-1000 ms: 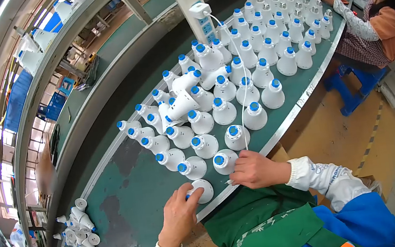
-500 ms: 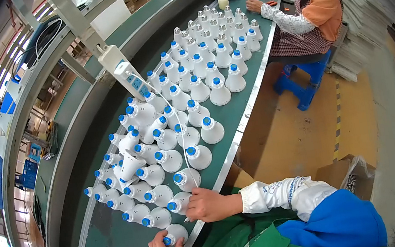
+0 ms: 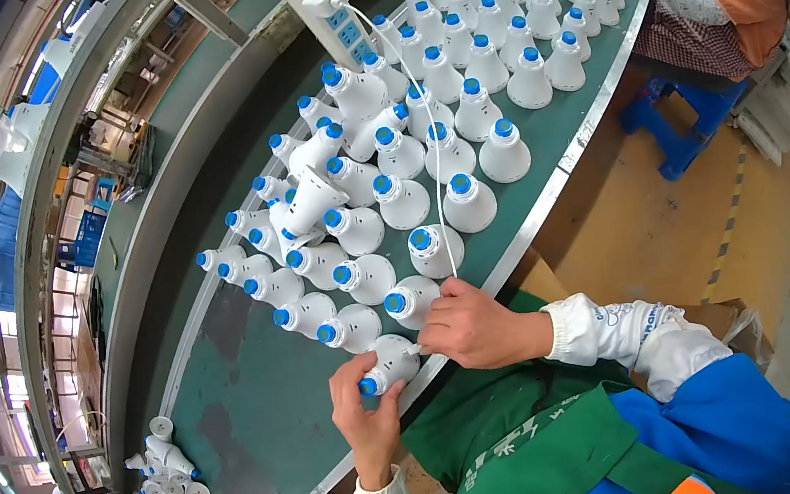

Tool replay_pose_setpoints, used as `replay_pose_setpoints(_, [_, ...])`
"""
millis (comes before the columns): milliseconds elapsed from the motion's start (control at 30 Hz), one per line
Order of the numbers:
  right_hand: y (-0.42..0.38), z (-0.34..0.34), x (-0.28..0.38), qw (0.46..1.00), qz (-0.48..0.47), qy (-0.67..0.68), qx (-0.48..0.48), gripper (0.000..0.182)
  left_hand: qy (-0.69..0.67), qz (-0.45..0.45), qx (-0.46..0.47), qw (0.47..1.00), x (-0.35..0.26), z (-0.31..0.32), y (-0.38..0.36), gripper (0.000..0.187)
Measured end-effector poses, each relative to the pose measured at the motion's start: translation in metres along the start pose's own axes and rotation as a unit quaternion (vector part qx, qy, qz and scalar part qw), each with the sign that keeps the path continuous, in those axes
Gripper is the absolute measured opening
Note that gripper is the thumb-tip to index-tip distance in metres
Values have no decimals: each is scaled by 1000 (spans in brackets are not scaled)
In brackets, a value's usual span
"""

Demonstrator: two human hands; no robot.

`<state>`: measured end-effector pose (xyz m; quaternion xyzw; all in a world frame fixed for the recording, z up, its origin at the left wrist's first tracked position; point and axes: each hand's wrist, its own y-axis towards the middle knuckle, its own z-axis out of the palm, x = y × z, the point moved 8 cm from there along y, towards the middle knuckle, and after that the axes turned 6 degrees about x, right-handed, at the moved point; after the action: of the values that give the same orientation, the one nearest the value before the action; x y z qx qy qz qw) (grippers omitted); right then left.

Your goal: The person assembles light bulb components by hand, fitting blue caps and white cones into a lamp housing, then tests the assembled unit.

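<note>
My left hand (image 3: pixel 365 408) grips a white bulb housing (image 3: pixel 394 356) by its sides, thumb and fingers around it. The housing lies tilted at the table's near edge, its blue cap facing left and its wide end toward my right hand. My right hand (image 3: pixel 475 325) is closed on the end of a white cord (image 3: pixel 438 180), whose small pale tip (image 3: pixel 413 350) meets the housing's wide end in this view. The cord rises over the other housings to a power strip. Just beyond my hands lie more blue-capped housings (image 3: pixel 356 328), close together.
Rows of housings cover the green table (image 3: pixel 246 409), some upright, some tipped over. A power strip (image 3: pixel 338 17) stands on a post behind them. More housings (image 3: pixel 172 491) are heaped at lower left. Another person (image 3: pixel 710 11) sits at the far right near a blue stool (image 3: pixel 680 121).
The view has shifted, so the table sits higher and further right, with the lower-left heap showing. The cord's tip in my right hand now meets the wide end of the bulb housing.
</note>
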<state>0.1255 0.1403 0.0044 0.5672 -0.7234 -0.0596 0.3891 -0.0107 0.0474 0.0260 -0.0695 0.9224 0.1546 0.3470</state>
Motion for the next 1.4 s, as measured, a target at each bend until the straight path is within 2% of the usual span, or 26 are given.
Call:
replay_pose_setpoints(167, [1, -5, 4, 1000, -2, 9, -29, 14, -47, -46, 4, 998, 6, 0, 0, 49])
replay_pose_setpoints(500, [11, -2, 14, 998, -12, 12, -59, 12, -18, -12, -1, 1000, 0, -3, 1, 49])
replay_pose_setpoints(967, [20, -1, 23, 997, -72, -14, 7, 8, -18, -16, 3, 1000, 2, -4, -2, 49])
replay_pose_setpoints(1167, [18, 4, 16, 997, -32, 63, 1, 6, -23, -23, 0, 999, 5, -4, -4, 49])
replay_pose_setpoints(1267, [18, 5, 16, 998, -12, 53, 25, 4, -31, -33, -2, 999, 8, -4, -5, 48])
replay_pose_setpoints(1400, [17, 8, 19, 999, -31, 22, 16, 4, -39, -38, -2, 999, 10, -4, -5, 48])
